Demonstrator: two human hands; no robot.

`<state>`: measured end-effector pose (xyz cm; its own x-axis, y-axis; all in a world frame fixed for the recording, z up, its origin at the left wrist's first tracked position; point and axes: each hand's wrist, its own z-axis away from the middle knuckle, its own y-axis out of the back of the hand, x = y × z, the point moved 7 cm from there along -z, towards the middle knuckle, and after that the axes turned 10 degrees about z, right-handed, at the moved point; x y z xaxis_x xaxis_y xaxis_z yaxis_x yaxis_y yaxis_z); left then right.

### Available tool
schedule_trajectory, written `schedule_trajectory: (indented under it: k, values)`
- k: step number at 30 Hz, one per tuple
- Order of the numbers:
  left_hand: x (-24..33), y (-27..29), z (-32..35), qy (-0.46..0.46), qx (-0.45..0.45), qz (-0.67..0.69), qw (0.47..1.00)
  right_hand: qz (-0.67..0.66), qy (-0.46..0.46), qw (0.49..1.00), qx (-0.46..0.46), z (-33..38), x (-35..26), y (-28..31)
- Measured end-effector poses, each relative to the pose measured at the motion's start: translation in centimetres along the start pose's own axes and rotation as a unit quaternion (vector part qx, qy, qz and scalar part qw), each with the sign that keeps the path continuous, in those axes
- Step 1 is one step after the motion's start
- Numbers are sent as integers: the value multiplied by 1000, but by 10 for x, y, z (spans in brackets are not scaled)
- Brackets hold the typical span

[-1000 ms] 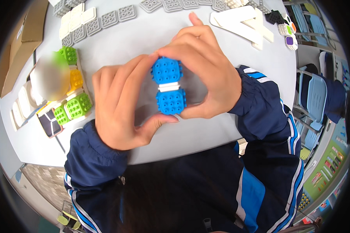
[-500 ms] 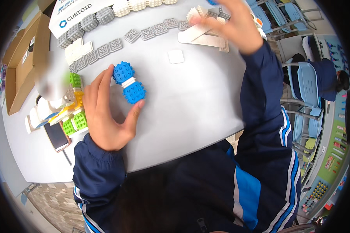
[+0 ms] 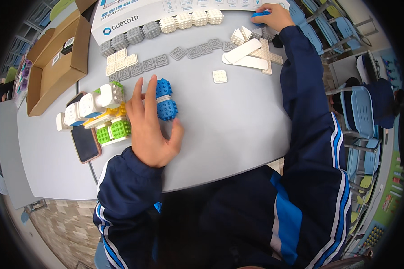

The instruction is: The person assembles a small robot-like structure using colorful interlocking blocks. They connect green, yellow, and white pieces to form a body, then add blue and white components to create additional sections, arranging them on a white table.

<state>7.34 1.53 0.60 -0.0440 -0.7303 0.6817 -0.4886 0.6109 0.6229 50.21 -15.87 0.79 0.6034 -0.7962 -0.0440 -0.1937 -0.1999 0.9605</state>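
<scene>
My left hand (image 3: pixel 152 134) rests on the table at the left, its fingers stretched out and thumb apart. Just right of those fingers stand two studded blue cube blocks (image 3: pixel 167 110), with a white connector piece between them; whether the fingers touch them is hard to see. At the far right, my right hand (image 3: pixel 277 18) is closed on a blue block (image 3: pixel 261 16), mostly covered by the fingers. A white square plate (image 3: pixel 220 76) lies on the table between the hands. Left of my left hand is an assembled model (image 3: pixel 92 105) of white, yellow and green blocks.
Grey plates (image 3: pixel 177 53) and grey and white cube blocks (image 3: pixel 184 20) form rows before a white printed box (image 3: pixel 134 18). Long white strips (image 3: pixel 244 54) lie at the far right. A phone (image 3: pixel 86 143) sits under the model, near an open cardboard box (image 3: pixel 63 67). Chairs (image 3: pixel 361 107) stand at the right.
My right hand has reached farther away and closed on a blue block. My left hand's fingers have come away from the blue pair's far end. The view has shifted.
</scene>
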Motion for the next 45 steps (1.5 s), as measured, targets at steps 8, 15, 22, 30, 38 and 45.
schedule_trajectory:
  k: [8,15,22,30,38,45]
  values:
    - [25,4,4,-111,28,-20,993,-234,215,947,-34,103,-117,80]
    - [52,-11,26,-237,-15,-29,971,-297,399,858,-128,226,-216,68]
    - [50,-24,27,-243,-51,-51,967,-296,445,829,-161,225,-212,63]
    - [55,-26,25,-267,-67,-56,960,-222,367,903,12,181,-164,40]
    - [55,-23,36,-328,-44,-11,944,-302,363,881,37,214,-175,72]
    - [58,-26,38,-333,-72,21,940,-435,364,823,-39,256,-192,65]
